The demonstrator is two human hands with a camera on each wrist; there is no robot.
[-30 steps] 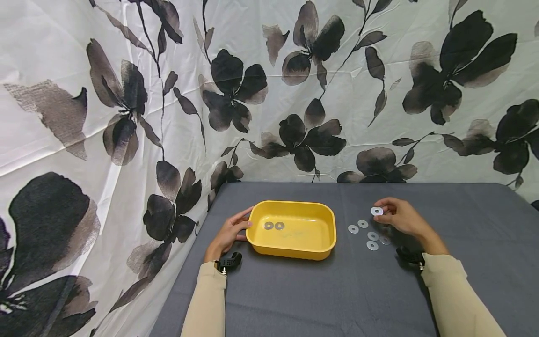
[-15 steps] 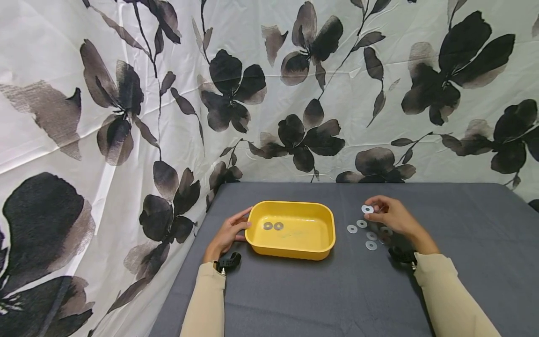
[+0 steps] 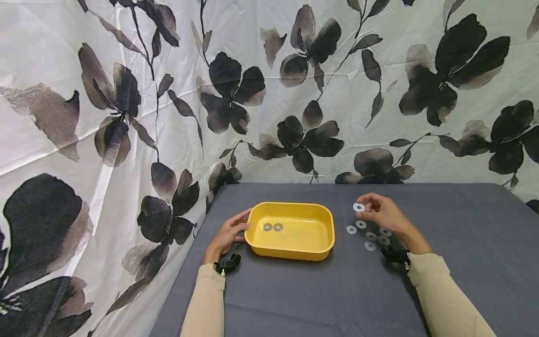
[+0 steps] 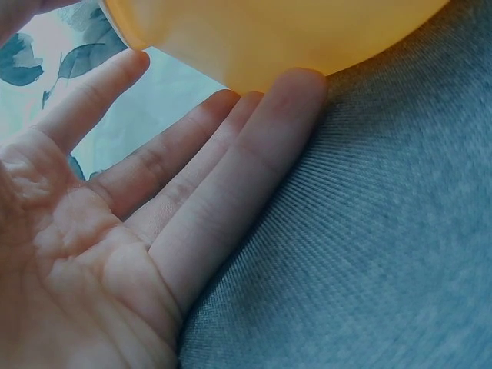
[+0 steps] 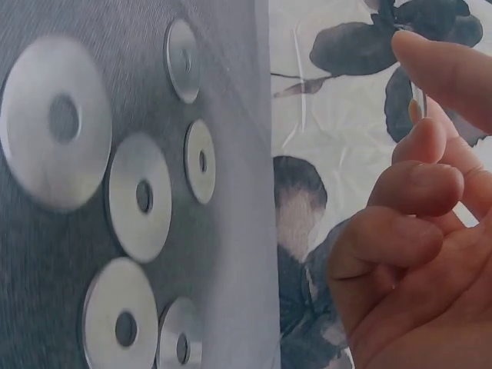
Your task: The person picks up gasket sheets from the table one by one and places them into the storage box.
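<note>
My right hand [image 3: 381, 213] pinches a metal washer [image 3: 359, 207] between thumb and fingertips, above the table and right of the yellow tray [image 3: 290, 252]. The right wrist view catches this washer [image 5: 420, 104] nearly edge-on, with the other fingers curled beneath. My left hand [image 3: 227, 236] is at the tray's left end, thumb by the rim. In the left wrist view its fingers [image 4: 231, 192] reach out fairly straight, tips against the outer wall of the tray [image 4: 284, 38]. Two washers [image 3: 278, 227] lie side by side on the tray floor, toward its left.
Several loose washers [image 3: 370, 245] lie on the grey cloth-covered table [image 3: 303, 299] below my right hand, right of the tray. A white curtain with dark flowers [image 3: 261, 93] hangs behind the table and along its left side. Each wrist wears a small black camera [image 3: 229, 263].
My right hand has moved left toward the tray with the pinched washer, uncovering more of the washers on the table. My left hand and the tray have stayed in place.
</note>
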